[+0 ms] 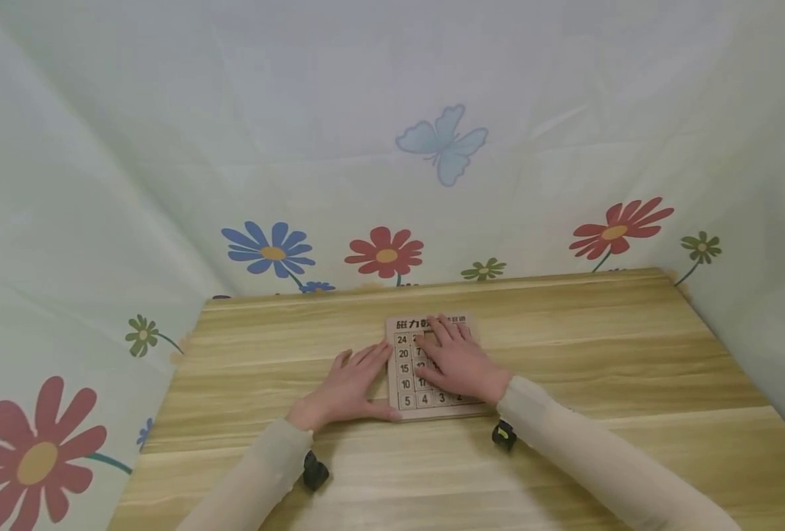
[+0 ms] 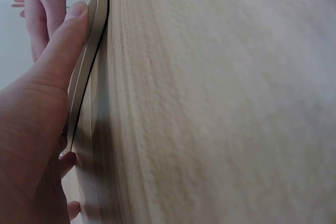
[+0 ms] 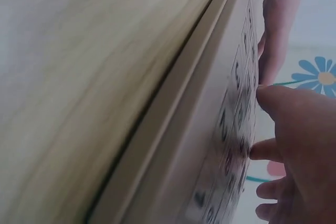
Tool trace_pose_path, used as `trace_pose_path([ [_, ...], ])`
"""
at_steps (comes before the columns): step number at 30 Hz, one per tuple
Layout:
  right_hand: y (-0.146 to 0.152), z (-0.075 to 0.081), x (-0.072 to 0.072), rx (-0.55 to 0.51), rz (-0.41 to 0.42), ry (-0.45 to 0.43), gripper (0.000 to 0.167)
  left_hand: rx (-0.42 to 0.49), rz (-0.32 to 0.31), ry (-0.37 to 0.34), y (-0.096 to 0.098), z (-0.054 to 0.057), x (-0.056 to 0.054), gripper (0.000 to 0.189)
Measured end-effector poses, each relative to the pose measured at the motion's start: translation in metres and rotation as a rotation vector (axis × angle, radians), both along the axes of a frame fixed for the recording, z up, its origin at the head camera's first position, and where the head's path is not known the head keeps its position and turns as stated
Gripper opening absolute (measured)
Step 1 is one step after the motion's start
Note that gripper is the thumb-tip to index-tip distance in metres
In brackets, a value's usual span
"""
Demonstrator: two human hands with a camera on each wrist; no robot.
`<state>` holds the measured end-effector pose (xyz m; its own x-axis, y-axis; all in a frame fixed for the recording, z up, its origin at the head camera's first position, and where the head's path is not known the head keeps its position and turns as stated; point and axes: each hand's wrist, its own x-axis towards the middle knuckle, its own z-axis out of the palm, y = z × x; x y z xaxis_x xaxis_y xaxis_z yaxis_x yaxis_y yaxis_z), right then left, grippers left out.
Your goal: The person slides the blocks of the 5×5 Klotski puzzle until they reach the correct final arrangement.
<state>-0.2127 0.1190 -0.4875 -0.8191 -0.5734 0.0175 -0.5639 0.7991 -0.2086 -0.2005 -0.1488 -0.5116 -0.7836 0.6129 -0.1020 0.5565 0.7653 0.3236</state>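
A wooden sliding number puzzle (image 1: 398, 404) lies flat on the table, its square tiles printed with black numbers below a line of Chinese characters. My left hand (image 1: 349, 387) spreads along the puzzle's left side, fingertips at the upper left edge and thumb by the near left corner. In the left wrist view, that thumb (image 2: 63, 45) lies against the puzzle's rim (image 2: 94, 40). Over the tiles is my right hand (image 1: 464, 363), its fingers spread and fingertips touching the number face (image 3: 231, 114). It covers many of the tiles on the right.
The puzzle rests on a wood-grain table (image 1: 266, 354). Behind and beside the table hangs a pale curtain (image 1: 313, 133) printed with flowers and a blue butterfly (image 1: 445, 144). Dark wrist-camera parts (image 1: 314, 470) show beneath both pale sleeves (image 1: 585, 450).
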Motion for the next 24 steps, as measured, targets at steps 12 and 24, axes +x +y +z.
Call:
trace_pose_path([
  [12, 0.039, -0.003, 0.004, 0.002, -0.105, 0.061, 0.061, -0.011, 0.010, 0.005, 0.000, -0.002, 0.000, 0.129],
  [24, 0.028, -0.005, 0.003, -0.010, -0.062, 0.059, 0.067, -0.009, 0.016, -0.014, 0.000, -0.002, -0.002, 0.128],
])
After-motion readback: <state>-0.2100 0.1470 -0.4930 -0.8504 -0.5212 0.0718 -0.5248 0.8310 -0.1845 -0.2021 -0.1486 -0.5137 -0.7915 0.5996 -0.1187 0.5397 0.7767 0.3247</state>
